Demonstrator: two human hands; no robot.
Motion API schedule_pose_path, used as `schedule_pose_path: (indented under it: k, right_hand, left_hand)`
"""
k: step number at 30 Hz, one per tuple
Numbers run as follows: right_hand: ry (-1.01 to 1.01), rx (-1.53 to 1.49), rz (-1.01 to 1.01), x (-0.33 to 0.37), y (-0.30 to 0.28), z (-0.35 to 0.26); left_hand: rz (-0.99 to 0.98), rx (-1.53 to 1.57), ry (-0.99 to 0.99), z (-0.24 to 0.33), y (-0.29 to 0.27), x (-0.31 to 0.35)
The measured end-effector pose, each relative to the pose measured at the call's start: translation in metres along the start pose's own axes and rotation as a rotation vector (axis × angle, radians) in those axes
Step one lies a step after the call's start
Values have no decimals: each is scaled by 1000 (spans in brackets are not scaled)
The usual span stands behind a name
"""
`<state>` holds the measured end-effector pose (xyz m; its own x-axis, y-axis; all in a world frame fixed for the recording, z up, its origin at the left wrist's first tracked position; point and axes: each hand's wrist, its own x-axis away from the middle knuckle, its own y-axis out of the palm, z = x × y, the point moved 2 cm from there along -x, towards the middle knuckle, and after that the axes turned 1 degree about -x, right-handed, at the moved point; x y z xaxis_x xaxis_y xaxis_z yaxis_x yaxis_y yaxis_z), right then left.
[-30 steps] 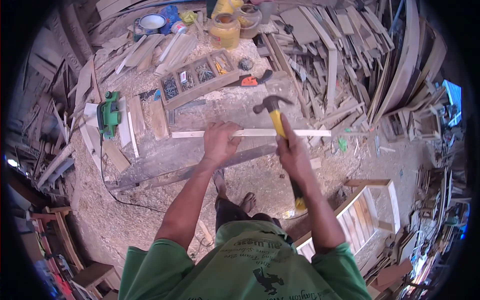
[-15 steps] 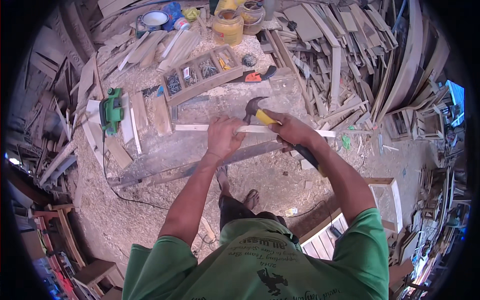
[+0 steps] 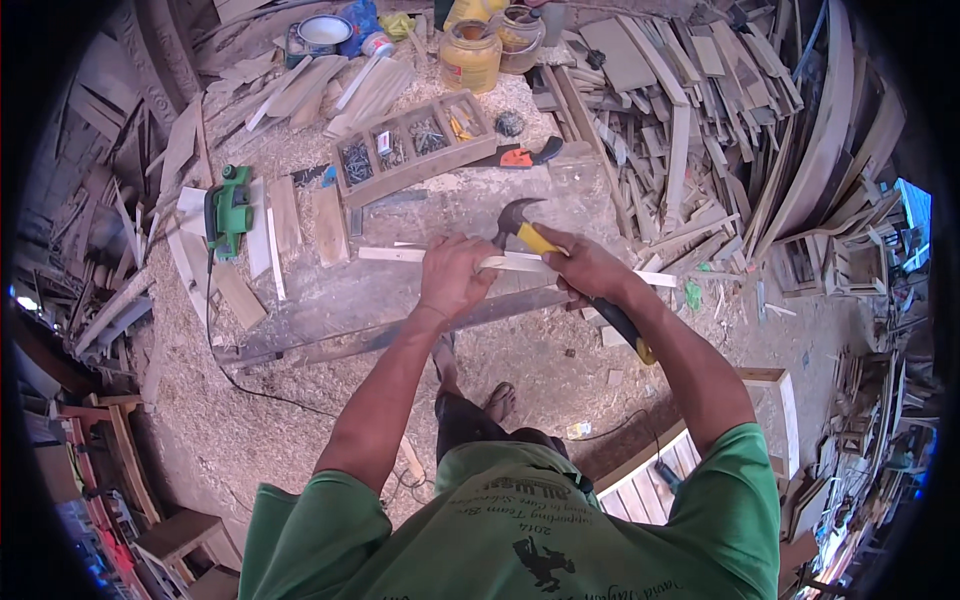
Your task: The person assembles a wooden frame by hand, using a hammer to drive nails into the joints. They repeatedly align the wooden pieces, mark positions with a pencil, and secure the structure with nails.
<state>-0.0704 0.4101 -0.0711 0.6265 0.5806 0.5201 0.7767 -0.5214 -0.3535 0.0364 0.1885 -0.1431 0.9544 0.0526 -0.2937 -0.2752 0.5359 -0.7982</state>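
My left hand (image 3: 455,277) is closed around a long, thin, pale wooden strip (image 3: 392,255), which lies roughly crosswise above the workbench (image 3: 400,215). In my right hand (image 3: 590,266) is a claw hammer (image 3: 535,238) with a dark metal head and a yellow-and-black handle. Its head rests close to the strip, just right of my left fingers; whether they touch I cannot tell. The handle slants down to the right under my right forearm. The strip's right part passes behind my right hand and shows again beyond it. A short pale sliver shows just behind the strip, beside my left hand.
A divided wooden tray (image 3: 415,150) of nails and screws sits on the bench, near an orange-and-black handled tool (image 3: 517,157). To the left lies a green power planer (image 3: 232,212) with its cord trailing down. Jars (image 3: 470,62) stand at the back; scrap wood (image 3: 680,130) is heaped right.
The strip has tilted slightly, its right end lower, and the sliver behind it has come into view. Both hands keep their holds; the hammer has barely shifted.
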Motion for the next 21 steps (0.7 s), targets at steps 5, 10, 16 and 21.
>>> schedule_pose_path:
  k: [5,10,16,21]
  right_hand:
    - [-271,85,538,18,24,5]
    - [-359,116,725,65,73,4]
    - [-329,258,748,69,62,14]
    - [-735,263,922,125,51,-76]
  left_hand:
    - [-9,-19,-1,-8,1,-38]
    - [-34,-77,-66,-22,-5,-66]
    - [-30,-49,-27,-20,-1,-72]
    - [-13,-33,-126,-32,-2,-58]
